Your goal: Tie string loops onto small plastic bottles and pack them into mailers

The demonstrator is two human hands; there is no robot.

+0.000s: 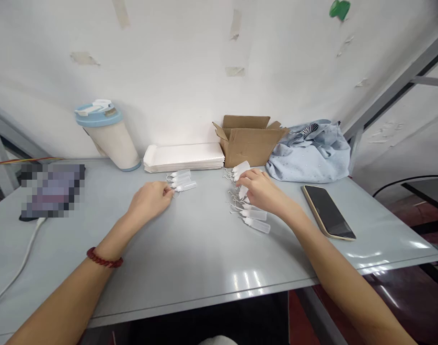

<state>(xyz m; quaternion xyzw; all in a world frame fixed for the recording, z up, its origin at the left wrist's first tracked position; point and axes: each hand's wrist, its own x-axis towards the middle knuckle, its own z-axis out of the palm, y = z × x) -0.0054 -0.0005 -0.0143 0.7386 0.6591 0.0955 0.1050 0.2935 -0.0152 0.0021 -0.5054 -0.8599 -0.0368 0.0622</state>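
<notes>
My left hand (152, 201) is closed in a pinch at the tip end of a small translucent dropper bottle (186, 186), which lies on the table. Just behind it lie a couple more such bottles (181, 173), thin white strings at their tips. Over on the right, my right hand (261, 189) bends its fingers down into a row of similar bottles (257, 224). Those fingers are closed, but what lies between them is hidden. White bottles (241, 167) show behind this hand, and several strings point left.
Along the wall stand a tumbler (111, 139) with a blue lid, a stack of white padded envelopes (185, 157), an open cardboard box (249, 146) and a light blue cloth bag (310, 153). A phone (328, 212) lies right; a blurred-out device (53, 191) with a cable lies left.
</notes>
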